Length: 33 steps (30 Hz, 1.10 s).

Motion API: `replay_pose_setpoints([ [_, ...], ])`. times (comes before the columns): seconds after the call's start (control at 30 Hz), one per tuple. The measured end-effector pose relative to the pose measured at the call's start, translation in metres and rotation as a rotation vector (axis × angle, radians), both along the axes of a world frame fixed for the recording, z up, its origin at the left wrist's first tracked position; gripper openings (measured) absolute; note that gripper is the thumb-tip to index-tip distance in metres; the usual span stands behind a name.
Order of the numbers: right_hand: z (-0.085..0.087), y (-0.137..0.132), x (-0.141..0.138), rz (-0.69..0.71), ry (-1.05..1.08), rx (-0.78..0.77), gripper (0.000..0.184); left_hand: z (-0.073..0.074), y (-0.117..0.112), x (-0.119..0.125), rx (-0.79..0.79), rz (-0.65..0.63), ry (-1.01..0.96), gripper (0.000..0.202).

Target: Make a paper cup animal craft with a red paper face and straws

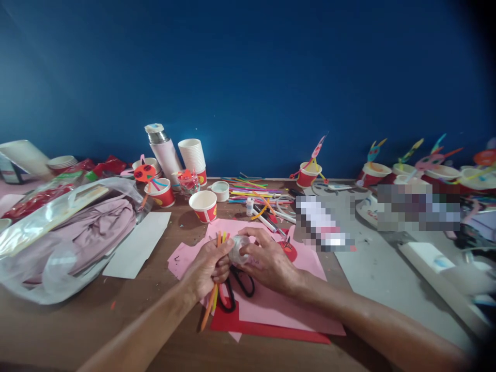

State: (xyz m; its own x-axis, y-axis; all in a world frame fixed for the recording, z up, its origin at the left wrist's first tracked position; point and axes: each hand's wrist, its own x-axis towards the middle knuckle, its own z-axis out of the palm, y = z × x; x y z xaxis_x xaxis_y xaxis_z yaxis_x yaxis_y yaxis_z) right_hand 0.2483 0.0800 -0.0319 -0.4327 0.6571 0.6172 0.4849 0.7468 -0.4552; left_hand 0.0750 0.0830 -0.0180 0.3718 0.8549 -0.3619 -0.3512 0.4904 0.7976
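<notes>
My left hand [205,266] is closed around a small bundle of orange, yellow and pink pipe cleaners [209,306], whose ends stick out above and below the fist. A roll of clear tape [237,251] is gripped by my right hand [273,261], its fingers curled over the side, right beside my left thumb. Below both hands, the black-handled scissors [250,289] lie on pink paper [279,307], their blades hidden. Red paper [267,330] shows under the pink sheet. A red round cut-out [289,251] with drawn lines rests near my right knuckles.
A red-and-white paper cup [203,206] and loose colourful pipe cleaners [259,191] lie beyond the paper. Decorated cups [160,194] stand along the back, near a flask [166,152] and stacked cups [192,155]. A plastic bag [77,243] fills the left, a white power strip [445,284] the right.
</notes>
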Motion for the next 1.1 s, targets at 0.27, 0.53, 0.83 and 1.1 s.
replay_pose_setpoints([
  [0.27, 0.004, 0.0, 0.004, 0.017, 0.046, -0.026, 0.034, 0.001, 0.004, -0.006, -0.038, -0.065, -0.128, 0.045],
  [0.53, 0.008, 0.005, 0.007, -0.006, 0.09, -0.185, 0.061, -0.001, 0.007, -0.007, -0.064, -0.062, -0.168, 0.042],
  [0.83, 0.006, 0.003, 0.011, 0.09, 0.08, -0.154, 0.057, 0.007, 0.0, -0.007, 0.083, -0.112, 0.01, 0.04],
  [1.1, 0.009, 0.012, 0.015, 0.413, 0.642, -0.939, 0.018, 0.011, -0.007, -0.014, 0.215, -0.103, 0.209, 0.033],
])
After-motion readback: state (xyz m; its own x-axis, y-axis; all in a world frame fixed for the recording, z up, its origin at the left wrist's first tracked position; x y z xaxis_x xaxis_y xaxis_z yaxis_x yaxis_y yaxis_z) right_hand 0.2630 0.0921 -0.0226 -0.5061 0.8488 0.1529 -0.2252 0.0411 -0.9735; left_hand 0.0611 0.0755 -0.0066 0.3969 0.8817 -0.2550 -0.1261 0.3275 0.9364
